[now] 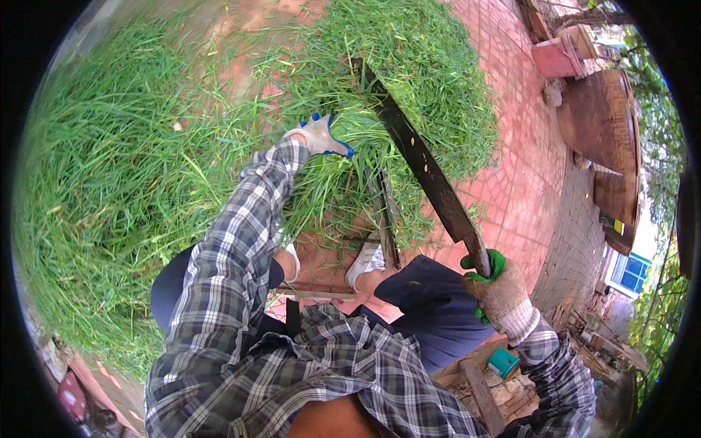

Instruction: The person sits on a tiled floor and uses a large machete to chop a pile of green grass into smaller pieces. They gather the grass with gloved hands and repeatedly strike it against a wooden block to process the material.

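My right hand [495, 293], in a brown knit glove with green fingers, grips the handle of a long dark blade of a hinged fodder cutter [424, 164]. The blade is raised at a slant, its far end among cut grass. Below and left of it runs the cutter's narrow slotted base [383, 211], partly covered by grass. My left hand [319, 136], in a pale glove with blue on the fingers, holds a bunch of long green grass [358, 128] that reaches between the blade and the base. Some of its fingers are hidden.
Long uncut grass [109, 180] is heaped on the left. Chopped grass [438, 65] lies piled beyond the blade on red paving [515, 148]. My shoe [368, 263] is close beside the base. A large brown basin [597, 120], a pink bucket [556, 57] and a teal tin [503, 363] stand to the right.
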The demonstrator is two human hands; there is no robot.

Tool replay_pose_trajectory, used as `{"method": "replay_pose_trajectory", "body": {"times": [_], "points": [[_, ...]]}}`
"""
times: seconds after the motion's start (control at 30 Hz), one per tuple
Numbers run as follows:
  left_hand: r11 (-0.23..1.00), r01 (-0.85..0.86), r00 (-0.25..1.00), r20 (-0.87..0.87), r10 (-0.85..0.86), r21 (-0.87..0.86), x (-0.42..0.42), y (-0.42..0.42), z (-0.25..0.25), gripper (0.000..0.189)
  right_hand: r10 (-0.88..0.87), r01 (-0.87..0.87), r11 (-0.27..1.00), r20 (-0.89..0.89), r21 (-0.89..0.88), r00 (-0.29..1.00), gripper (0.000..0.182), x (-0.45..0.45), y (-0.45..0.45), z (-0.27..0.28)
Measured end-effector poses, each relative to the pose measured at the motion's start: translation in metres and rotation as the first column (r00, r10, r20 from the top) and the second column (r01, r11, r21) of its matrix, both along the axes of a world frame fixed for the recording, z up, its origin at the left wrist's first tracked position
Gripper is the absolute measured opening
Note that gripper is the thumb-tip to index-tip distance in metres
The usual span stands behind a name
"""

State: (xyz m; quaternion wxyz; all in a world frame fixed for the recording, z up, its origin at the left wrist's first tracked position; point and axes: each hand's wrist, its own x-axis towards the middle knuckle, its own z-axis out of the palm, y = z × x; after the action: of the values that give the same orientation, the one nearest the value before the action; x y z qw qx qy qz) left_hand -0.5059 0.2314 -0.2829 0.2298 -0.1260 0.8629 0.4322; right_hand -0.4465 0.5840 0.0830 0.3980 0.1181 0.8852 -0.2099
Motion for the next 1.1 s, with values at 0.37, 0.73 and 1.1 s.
{"method": "replay_pose_trajectory", "body": {"times": [0.37,0.73,1.1], "points": [[0.975,-0.210,0.978,0.016,0.209,0.079,0.015,0.038,0.002,0.109,0.098,-0.141,0.974,-0.236,-0.174,0.967,0.024,0.057,0.059,-0.137],[0.879,-0.465,0.885,0.051,0.462,0.103,0.066,0.120,0.030,0.126,0.100,-0.134,0.989,-0.367,-0.069,0.925,0.030,0.103,0.072,-0.271],[0.978,-0.175,0.980,-0.117,0.162,-0.110,0.058,0.131,0.032,0.086,0.115,-0.134,0.989,-0.226,-0.069,0.967,0.047,-0.065,-0.070,0.093]]}}
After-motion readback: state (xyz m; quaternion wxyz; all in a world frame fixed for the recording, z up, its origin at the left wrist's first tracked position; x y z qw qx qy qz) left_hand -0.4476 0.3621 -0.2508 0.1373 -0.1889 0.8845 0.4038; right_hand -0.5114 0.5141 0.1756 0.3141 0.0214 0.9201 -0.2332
